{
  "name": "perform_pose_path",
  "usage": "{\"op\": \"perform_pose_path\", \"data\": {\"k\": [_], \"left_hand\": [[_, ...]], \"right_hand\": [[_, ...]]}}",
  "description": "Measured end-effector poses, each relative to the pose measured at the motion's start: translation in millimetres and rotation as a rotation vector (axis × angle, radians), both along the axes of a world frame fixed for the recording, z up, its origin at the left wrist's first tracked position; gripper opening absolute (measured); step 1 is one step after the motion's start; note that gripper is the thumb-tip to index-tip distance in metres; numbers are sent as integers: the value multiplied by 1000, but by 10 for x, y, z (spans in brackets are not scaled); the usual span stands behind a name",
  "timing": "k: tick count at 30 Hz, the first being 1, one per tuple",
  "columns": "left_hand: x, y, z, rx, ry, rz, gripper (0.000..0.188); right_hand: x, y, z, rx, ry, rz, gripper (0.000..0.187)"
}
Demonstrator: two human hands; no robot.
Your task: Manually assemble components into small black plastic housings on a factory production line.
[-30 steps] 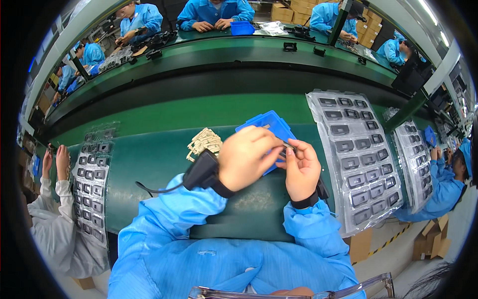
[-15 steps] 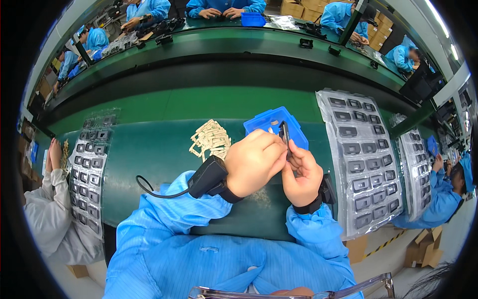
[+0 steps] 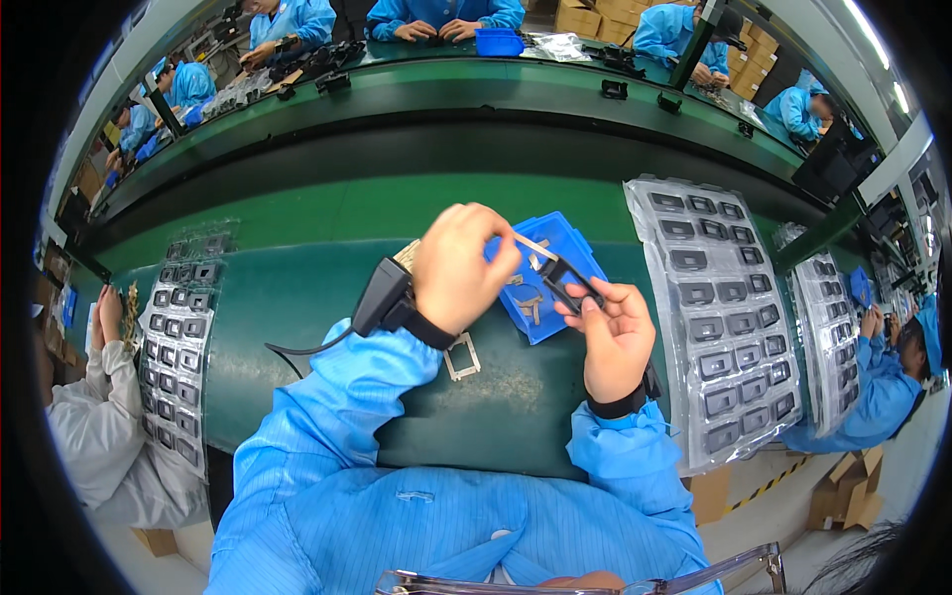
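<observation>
My left hand [image 3: 462, 266] is closed, pinching the end of a thin beige strip [image 3: 535, 247]. That strip runs to the upper end of a small black plastic frame [image 3: 566, 282]; whether it is stuck there I cannot tell. Thumb and fingers of my right hand [image 3: 617, 335] grip the black frame, tilted above a blue plastic bin [image 3: 540, 325] with beige scraps inside. One rectangular beige frame [image 3: 462, 358] lies on the bench below my left hand. Behind that hand, a pile of beige frames [image 3: 408, 256] is mostly hidden.
Clear plastic trays of black frames stand at the right [image 3: 673, 382] and the left [image 3: 204, 382] of the green bench [image 3: 297, 327]. A person in a pale coat [image 3: 94, 416] sits at the left. Across a dark divider [image 3: 397, 149], people in blue work at another bench.
My left hand has moved up and left, away from the right hand, with the beige strip now showing between them. The right hand has turned the black frame flatter.
</observation>
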State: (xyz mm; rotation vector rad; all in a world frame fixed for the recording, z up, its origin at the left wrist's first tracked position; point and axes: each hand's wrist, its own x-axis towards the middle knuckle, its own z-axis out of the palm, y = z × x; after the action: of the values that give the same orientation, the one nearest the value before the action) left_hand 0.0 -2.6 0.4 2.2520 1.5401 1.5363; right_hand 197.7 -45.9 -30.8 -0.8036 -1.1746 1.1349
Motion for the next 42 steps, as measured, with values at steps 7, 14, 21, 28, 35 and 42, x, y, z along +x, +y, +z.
{"op": "perform_pose_path", "data": {"k": [7,14,21,28,35,42], "left_hand": [[17,12,-114,-74,127,-69,9],[141,-136,77,-500,-499,-487,13],[88,-118,41,-730,-548,-671,17],[85,-126,-2,-400,-243,-610,18],[107,-121,-60,-81,15,-522,17],[153,-209,-45,-317,23,-446,16]], "right_hand": [[54,49,30,-159,97,-19,18],[51,16,28,-137,76,83,14],[32,-10,-17,-34,33,102,15],[45,-3,-8,-29,50,99,15],[45,-4,-7,-61,36,75,12],[45,3,-5,-170,-29,-22,16]]}}
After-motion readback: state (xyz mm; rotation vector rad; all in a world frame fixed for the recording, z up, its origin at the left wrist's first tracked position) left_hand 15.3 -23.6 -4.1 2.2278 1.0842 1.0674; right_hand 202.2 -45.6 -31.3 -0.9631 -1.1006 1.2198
